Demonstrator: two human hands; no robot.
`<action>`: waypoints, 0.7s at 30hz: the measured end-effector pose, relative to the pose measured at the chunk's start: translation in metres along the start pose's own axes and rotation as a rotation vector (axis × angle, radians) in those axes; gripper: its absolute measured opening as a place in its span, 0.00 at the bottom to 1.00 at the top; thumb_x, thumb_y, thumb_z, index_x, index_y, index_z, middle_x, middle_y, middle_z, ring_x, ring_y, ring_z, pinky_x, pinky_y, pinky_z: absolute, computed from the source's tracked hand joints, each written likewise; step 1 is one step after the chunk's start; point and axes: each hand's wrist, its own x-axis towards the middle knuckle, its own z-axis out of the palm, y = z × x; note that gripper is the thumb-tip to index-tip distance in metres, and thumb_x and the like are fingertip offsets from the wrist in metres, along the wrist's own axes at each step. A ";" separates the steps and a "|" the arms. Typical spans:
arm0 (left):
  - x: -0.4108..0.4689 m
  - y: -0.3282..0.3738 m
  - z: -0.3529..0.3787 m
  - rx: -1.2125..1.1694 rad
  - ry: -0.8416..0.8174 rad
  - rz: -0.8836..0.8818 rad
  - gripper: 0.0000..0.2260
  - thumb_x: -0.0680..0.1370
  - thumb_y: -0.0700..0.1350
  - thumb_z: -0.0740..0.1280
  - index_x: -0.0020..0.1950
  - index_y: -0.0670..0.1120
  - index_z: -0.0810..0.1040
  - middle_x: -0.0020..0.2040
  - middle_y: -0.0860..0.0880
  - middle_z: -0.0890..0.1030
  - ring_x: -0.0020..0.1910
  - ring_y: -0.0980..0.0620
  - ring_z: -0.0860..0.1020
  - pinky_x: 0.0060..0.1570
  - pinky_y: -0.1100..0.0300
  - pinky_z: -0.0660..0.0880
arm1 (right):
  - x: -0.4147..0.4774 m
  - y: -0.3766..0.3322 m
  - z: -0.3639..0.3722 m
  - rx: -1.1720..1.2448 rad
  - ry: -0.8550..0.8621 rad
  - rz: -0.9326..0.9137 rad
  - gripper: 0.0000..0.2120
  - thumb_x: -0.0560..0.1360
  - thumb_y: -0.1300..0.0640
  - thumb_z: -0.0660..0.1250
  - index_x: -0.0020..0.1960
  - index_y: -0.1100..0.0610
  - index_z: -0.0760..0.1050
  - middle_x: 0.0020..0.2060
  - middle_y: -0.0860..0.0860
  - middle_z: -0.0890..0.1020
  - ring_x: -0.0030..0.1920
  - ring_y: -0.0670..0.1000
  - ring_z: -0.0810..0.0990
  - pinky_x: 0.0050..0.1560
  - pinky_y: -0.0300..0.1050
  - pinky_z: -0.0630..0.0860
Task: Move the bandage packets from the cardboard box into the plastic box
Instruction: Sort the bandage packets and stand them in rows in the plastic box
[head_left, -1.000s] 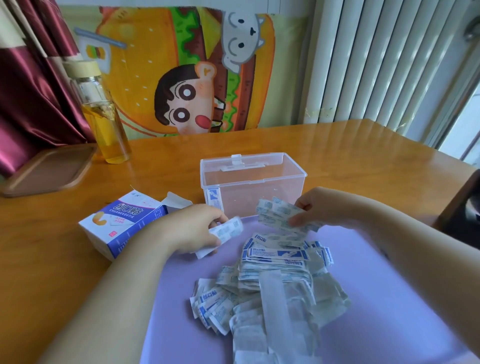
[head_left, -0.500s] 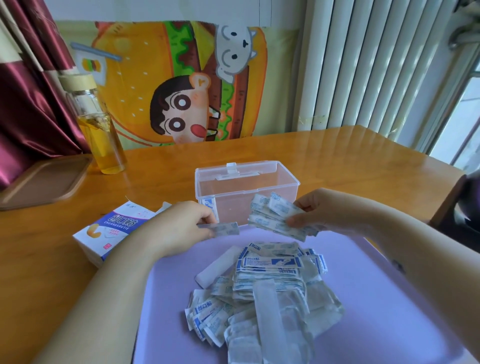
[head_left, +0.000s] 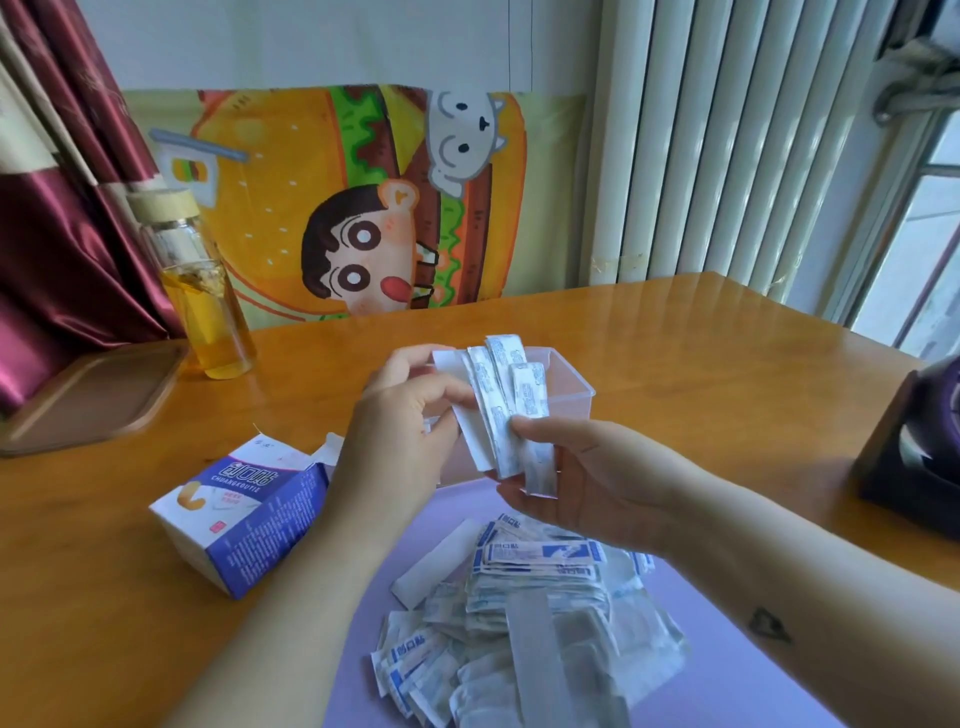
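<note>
Your left hand (head_left: 410, 415) and right hand (head_left: 576, 483) both grip one bunch of bandage packets (head_left: 501, 405). The left pinches its upper half between thumb and curled fingers, and the right clamps the lower ends under its thumb, fingers beneath. The bunch stands roughly upright, fanned and uneven, in the air just in front of the plastic box (head_left: 574, 376). Your hands hide most of that box. The corner that shows looks bare, so I judge that little or nothing has gone in yet. To your left the cardboard box (head_left: 249, 519) lies on the table with its flap open, its inside out of sight. Most of the stock sits nearer you as a loose pile of packets (head_left: 540, 566) on the purple mat (head_left: 727, 675). The emptying seems done and the filling barely begun. This bunch goes in first, and then you have the whole pile to move.
</note>
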 end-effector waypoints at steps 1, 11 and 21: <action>-0.001 0.000 0.001 0.014 0.046 0.016 0.13 0.73 0.32 0.67 0.41 0.50 0.81 0.55 0.55 0.75 0.55 0.57 0.73 0.48 0.81 0.65 | 0.000 0.001 0.003 0.039 0.000 0.003 0.12 0.73 0.62 0.66 0.55 0.63 0.76 0.45 0.59 0.81 0.39 0.53 0.81 0.37 0.43 0.81; 0.003 -0.003 -0.013 0.098 0.131 -0.024 0.03 0.76 0.46 0.68 0.45 0.50 0.81 0.53 0.58 0.77 0.50 0.63 0.73 0.43 0.75 0.66 | 0.001 -0.006 0.008 0.114 0.134 -0.182 0.05 0.76 0.61 0.64 0.50 0.58 0.77 0.41 0.55 0.83 0.37 0.49 0.79 0.40 0.41 0.79; -0.003 0.029 0.012 -1.218 -0.133 -0.755 0.14 0.81 0.42 0.54 0.57 0.43 0.79 0.51 0.43 0.84 0.47 0.48 0.83 0.46 0.53 0.78 | 0.005 0.008 0.017 -0.119 0.177 -0.195 0.10 0.76 0.57 0.66 0.56 0.57 0.78 0.43 0.50 0.83 0.37 0.45 0.79 0.39 0.37 0.70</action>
